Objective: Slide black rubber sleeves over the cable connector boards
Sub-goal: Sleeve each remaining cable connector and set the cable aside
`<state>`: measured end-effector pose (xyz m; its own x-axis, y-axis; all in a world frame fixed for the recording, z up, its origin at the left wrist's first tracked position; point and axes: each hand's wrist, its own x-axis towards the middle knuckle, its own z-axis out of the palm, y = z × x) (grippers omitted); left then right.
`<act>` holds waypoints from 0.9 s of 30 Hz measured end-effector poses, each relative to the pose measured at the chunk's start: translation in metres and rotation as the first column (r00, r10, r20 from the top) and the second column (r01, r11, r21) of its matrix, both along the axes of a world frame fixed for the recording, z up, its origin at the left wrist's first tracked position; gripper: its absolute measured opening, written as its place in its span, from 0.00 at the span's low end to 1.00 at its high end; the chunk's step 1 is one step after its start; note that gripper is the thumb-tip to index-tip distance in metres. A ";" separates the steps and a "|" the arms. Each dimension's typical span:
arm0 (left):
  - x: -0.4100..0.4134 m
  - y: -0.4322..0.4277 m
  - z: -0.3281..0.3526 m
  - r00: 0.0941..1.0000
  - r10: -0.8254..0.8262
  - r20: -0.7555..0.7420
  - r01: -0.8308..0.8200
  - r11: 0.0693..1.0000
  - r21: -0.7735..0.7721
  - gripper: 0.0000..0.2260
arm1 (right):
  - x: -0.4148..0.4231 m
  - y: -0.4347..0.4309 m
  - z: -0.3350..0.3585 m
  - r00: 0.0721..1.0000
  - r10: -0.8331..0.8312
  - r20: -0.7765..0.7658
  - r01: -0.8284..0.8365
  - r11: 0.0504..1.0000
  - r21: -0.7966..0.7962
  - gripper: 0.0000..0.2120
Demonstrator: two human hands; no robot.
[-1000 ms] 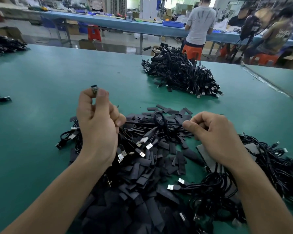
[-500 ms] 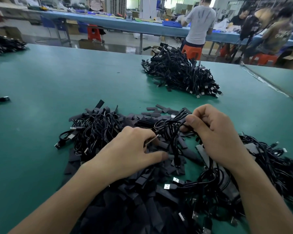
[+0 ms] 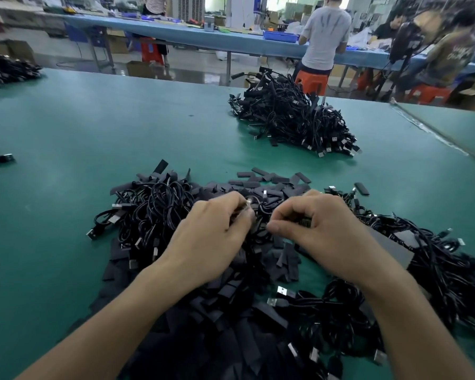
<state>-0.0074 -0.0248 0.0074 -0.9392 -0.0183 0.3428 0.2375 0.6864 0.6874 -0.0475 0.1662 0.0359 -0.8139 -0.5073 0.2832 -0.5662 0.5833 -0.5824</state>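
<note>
While on a cable (image 3: 259, 209), hands (image 3: 211, 238) (image 3: 333, 237) palm-down.

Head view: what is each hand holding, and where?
Left hand pinches something small, seemingly a cable's connector end; right hand pinches a small dark piece, sleeve or board unclear.

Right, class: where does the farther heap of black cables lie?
In the head view, the farther heap lies right of centre on the green table, beyond the near pile of sleeves, in front of the orange stool.
</note>
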 end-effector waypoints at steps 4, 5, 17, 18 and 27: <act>-0.002 0.001 0.001 0.996 0.068 -0.048 -0.059 0.984 0.167 0.11 | 0.001 0.004 0.005 0.999 0.037 0.020 -0.039 0.991 0.129 0.02; -0.003 0.002 0.002 0.997 0.074 -0.035 -0.062 0.964 0.257 0.11 | 0.002 0.004 0.006 0.998 0.035 0.049 -0.044 0.983 0.180 0.02; -0.011 -0.029 0.020 0.957 0.264 -0.122 -0.149 0.806 0.573 0.12 | 0.005 0.011 0.019 0.935 -0.346 -0.079 0.353 0.932 0.088 0.06; -0.010 -0.031 0.021 0.960 0.250 -0.123 -0.172 0.879 0.445 0.11 | 0.006 0.013 0.021 0.931 -0.357 -0.071 0.363 0.924 0.121 0.06; -0.004 -0.031 0.025 0.926 0.283 -0.249 -0.259 0.958 0.125 0.23 | 0.019 -0.012 0.016 0.979 -0.178 0.100 0.100 0.843 0.528 0.12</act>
